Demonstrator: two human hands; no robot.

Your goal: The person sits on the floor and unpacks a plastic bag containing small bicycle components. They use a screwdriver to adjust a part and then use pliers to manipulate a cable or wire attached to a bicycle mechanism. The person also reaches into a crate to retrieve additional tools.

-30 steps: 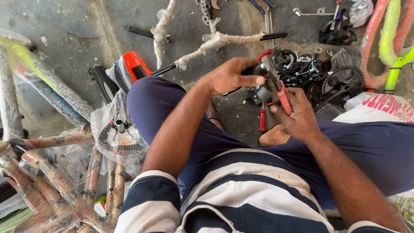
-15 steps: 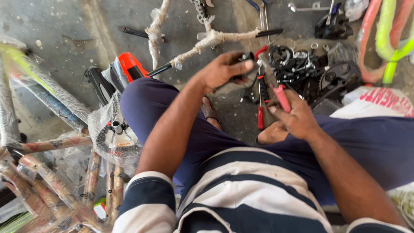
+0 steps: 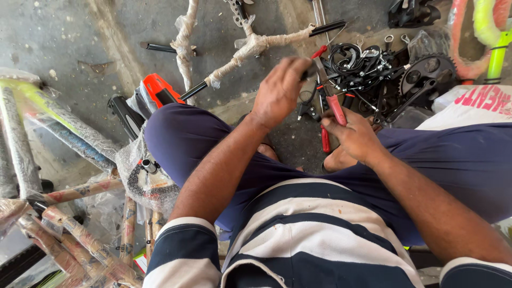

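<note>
I sit on a concrete floor with my knees apart. My right hand grips the red handles of a pair of pliers, whose jaws point up and away from me. My left hand is closed on a small black bicycle part right at the plier jaws; the part is mostly hidden by my fingers. Just below my hands, a small black brake lever lies on the floor.
A heap of black cables, chainrings and brake parts lies beyond my right hand. A wrapped bicycle frame lies ahead, an orange-and-black saddle by my left knee, more wrapped frames at the left, and neon tubes at the far right.
My left hand has lifted from the floor parts up to the plier jaws. The pliers have tilted more upright. The view has shifted slightly.
</note>
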